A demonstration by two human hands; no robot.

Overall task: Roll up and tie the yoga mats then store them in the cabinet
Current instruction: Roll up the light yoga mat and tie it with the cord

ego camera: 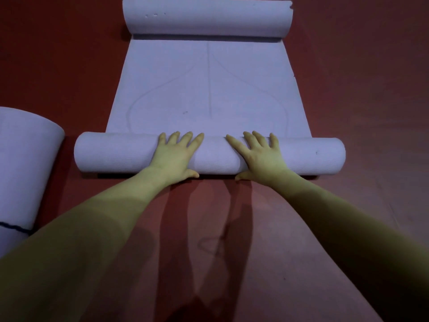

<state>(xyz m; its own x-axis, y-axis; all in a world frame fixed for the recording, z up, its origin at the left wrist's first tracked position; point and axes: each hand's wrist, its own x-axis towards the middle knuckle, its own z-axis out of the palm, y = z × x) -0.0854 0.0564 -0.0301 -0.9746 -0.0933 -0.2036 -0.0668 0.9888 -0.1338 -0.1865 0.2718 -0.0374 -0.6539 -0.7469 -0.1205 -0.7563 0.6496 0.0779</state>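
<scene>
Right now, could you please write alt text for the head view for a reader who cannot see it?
Both hands, left hand and right hand, press flat on the near roll of a pale yoga mat on a red floor; its far end is curled too. A rolled mat lies left.

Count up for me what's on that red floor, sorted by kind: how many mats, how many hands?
Pale yoga mats: 2, one half-rolled mat under the hands, one rolled mat at the left edge
Hands: 2, left hand and right hand
Total: 4
</scene>
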